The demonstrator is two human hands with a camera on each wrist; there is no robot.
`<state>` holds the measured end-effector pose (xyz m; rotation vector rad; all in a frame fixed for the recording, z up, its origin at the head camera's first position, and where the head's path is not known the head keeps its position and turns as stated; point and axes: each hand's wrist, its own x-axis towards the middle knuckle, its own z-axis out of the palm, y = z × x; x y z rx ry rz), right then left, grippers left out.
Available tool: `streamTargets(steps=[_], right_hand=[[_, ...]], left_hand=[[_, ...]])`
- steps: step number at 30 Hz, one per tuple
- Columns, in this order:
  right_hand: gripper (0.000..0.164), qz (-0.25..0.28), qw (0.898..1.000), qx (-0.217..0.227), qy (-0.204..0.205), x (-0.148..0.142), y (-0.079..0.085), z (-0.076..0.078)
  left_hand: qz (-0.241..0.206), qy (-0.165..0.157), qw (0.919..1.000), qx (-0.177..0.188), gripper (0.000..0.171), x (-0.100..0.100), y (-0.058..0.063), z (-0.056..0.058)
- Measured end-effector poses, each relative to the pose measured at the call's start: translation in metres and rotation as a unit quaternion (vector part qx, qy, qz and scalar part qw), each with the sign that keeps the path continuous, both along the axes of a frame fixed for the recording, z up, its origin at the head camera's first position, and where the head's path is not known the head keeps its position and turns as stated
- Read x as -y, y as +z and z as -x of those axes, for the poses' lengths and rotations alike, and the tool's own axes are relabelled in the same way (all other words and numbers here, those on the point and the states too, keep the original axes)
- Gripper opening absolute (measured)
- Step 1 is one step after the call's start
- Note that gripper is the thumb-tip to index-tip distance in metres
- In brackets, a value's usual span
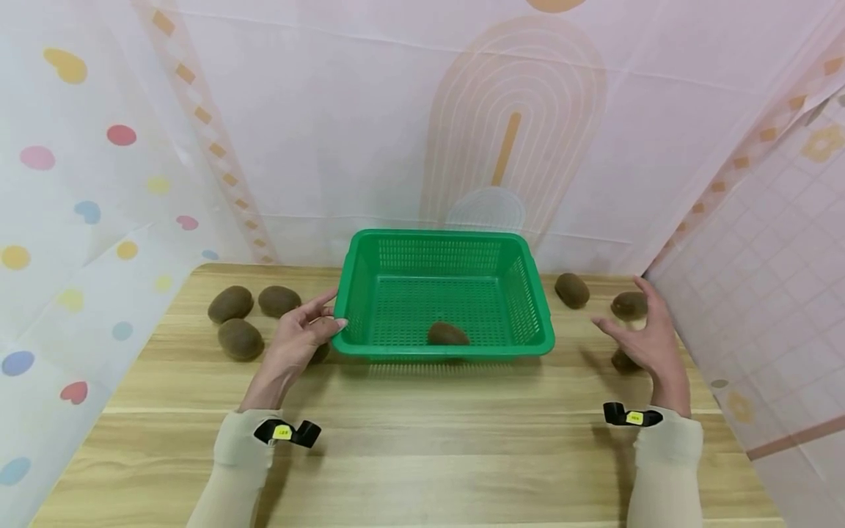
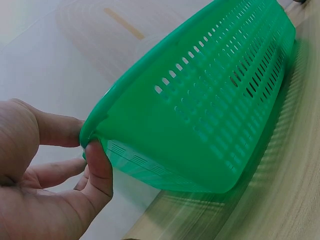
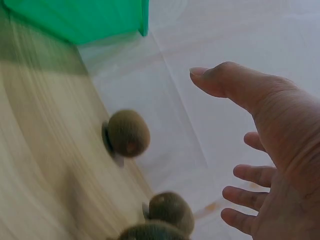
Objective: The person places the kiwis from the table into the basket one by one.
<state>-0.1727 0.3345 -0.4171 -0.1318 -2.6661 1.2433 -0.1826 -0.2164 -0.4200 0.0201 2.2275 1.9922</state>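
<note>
We see a green, rectangular, perforated plastic basket on a pale wood-grain table, touching the person's left hand and standing well apart from the right hand. One brown, oval, fuzzy kiwifruit lies inside, near the basket's front wall. Three more kiwifruits sit together left of the left hand, and another is partly hidden behind it. On the right we count three others: one between basket and right hand, one just beyond that hand and one partly covered by it.

The left hand pinches the basket's rim on its left side, towards the near corner. The right hand is spread, thumb well away from the fingers, holding nothing.

On both wrists we find a black device with a yellow label, its markings too small for us to read.
</note>
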Motion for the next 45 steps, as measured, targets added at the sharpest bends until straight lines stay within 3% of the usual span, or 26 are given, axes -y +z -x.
streamTargets(steps=[10, 26, 32, 45], right_hand=[[0.113, -0.009, 0.998, 0.062, -0.01, -0.022, -0.007, -0.004], [0.121, -0.035, 0.985, 0.166, 0.034, -0.043, -0.021, -0.013], [0.118, -0.017, 0.979, 0.197, 0.049, -0.045, -0.023, -0.016], [0.101, -0.038, 0.974, 0.222, 0.024, -0.048, -0.023, -0.021]], left_hand=[[-0.004, 0.0, 1.0, -0.002, 0.067, 0.002, 0.0, 0.001], [0.005, 0.0, 1.0, 0.005, 0.067, 0.003, 0.001, -0.002], [0.005, 0.0, 1.0, 0.003, 0.067, 0.002, 0.002, -0.001], [-0.002, -0.005, 1.0, 0.003, 0.067, 0.001, -0.001, 0.0]])
